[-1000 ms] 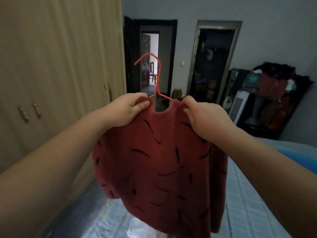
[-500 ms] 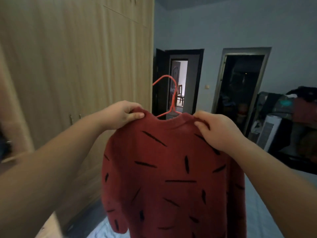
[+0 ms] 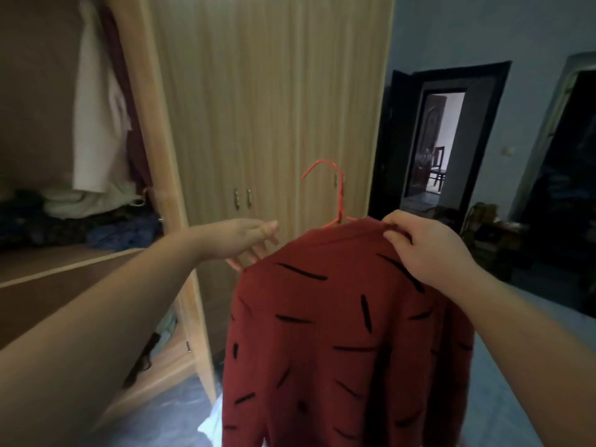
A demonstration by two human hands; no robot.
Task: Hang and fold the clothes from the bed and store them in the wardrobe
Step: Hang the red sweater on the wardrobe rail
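Your open way into the wardrobe (image 3: pixel 35 101) is at the left, where bare back panel shows beside the hanging white garment (image 3: pixel 96 124), which crowds the side next to the wooden upright (image 3: pixel 161 156). That upright stands between the sweater (image 3: pixel 338 317) and the opening, and closed doors (image 3: pixel 274 108) block straight ahead. Below, piled clothes (image 3: pixel 80 221) cover the shelf (image 3: pixel 64 272).

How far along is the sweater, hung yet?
Done: the sweater sits on its hanger, and the wardrobe is open on the left, with a white garment hanging inside. In hand: the right hand pinches the sweater's shoulder; the left hand is open beside the other shoulder, no grip. Left: hooking the hanger inside. The rail is out of view, as are any clothes left on the bed.
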